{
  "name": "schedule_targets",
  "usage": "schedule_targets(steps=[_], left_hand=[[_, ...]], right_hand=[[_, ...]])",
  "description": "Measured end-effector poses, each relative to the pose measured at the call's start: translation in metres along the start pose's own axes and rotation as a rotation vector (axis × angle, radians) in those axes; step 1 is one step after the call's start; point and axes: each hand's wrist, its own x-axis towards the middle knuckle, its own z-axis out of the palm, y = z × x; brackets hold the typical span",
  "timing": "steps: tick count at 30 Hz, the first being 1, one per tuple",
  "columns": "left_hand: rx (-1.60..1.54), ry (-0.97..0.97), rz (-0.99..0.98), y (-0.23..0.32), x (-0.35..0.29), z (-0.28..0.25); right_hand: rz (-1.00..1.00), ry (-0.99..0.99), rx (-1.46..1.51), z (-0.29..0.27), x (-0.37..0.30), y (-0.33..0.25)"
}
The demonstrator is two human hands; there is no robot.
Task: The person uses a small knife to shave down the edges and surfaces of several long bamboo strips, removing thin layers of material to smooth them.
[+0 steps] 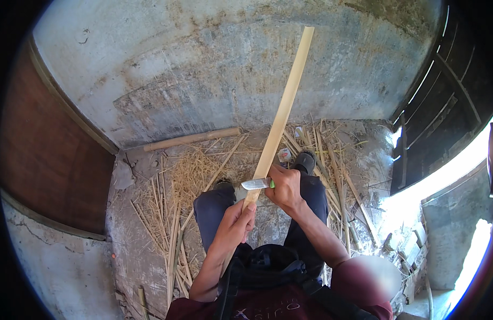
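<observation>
A long pale bamboo strip [284, 109] slants up and away from my lap, its far end standing before the wall. My left hand [235, 223] is closed round its near end, between my knees. In my right hand [285, 186] is a knife with a short, broad metal blade [254, 184] and a bit of green handle showing. The blade lies across the strip, a little beyond my left hand, and points left. The fingers of my right hand are close to the strip's right edge; whether they also touch it I cannot tell.
Bamboo shavings [195, 173] and cut strips [160, 200] litter the floor on both sides of my legs. A thick bamboo pole [193, 138] lies along the foot of the concrete wall [219, 80]. Left stands a brown door panel [54, 144]; right, dark planks [444, 101] and rubble [412, 250].
</observation>
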Motion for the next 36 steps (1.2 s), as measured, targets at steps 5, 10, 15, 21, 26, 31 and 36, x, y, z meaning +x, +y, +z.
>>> schedule_targets(steps=[5,10,15,21,26,31,36], left_hand=[[-0.032,-0.015,-0.015,-0.003,-0.002,-0.01],[-0.055,-0.026,-0.039,-0.008,-0.009,-0.01],[-0.067,-0.001,-0.031,-0.024,-0.016,-0.02],[0.042,0.025,-0.039,-0.018,-0.017,-0.02],[0.115,0.027,-0.033,-0.019,-0.021,-0.017],[0.087,0.005,-0.036,-0.02,-0.023,-0.017],[0.107,-0.012,-0.066,-0.02,-0.033,-0.019]], right_hand=[[0.003,0.026,-0.031,0.006,0.003,-0.003],[0.059,0.202,-0.07,0.011,0.014,0.031],[0.087,0.209,-0.163,0.006,0.029,0.047],[0.043,0.143,-0.139,-0.003,0.026,0.046],[-0.018,0.168,-0.131,-0.008,0.032,0.052],[-0.048,0.182,-0.133,-0.011,0.04,0.052],[0.115,0.354,-0.174,-0.001,0.049,0.079]])
